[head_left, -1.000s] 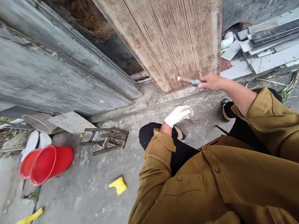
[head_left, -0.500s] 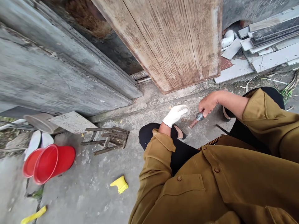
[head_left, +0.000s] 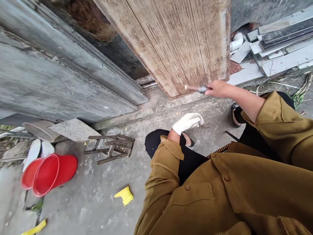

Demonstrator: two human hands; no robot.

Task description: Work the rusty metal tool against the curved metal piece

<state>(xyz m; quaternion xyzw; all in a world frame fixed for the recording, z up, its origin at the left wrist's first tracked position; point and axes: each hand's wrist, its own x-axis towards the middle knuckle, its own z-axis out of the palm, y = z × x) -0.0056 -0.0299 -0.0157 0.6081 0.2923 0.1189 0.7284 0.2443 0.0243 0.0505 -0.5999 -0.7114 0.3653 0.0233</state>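
My bare right hand (head_left: 217, 88) grips a wooden stick (head_left: 192, 87) with grey wire (head_left: 202, 89) wound thickly round it. The stick points left, in front of the lower edge of a weathered wooden door panel (head_left: 181, 45). Lower down and to the left, my left hand (head_left: 188, 122) wears a white knitted glove. Its fingers are curled together over the concrete, and what they hold, if anything, is hidden. A small brownish object (head_left: 206, 125) shows just beside its fingertips; I cannot tell whether the glove touches it.
A small wooden stool frame (head_left: 111, 148) lies to the left, near red plastic buckets (head_left: 67, 167) and a speckled board (head_left: 74, 129). Yellow pieces (head_left: 124, 195) lie on the concrete. Tile offcuts (head_left: 286, 62) and a white pipe elbow (head_left: 236, 42) are at the upper right.
My right hand has lifted the wire-wound stick up and away from my left hand, turning it nearly level. My gloved left hand has shifted slightly right and down, its fingers curling more.
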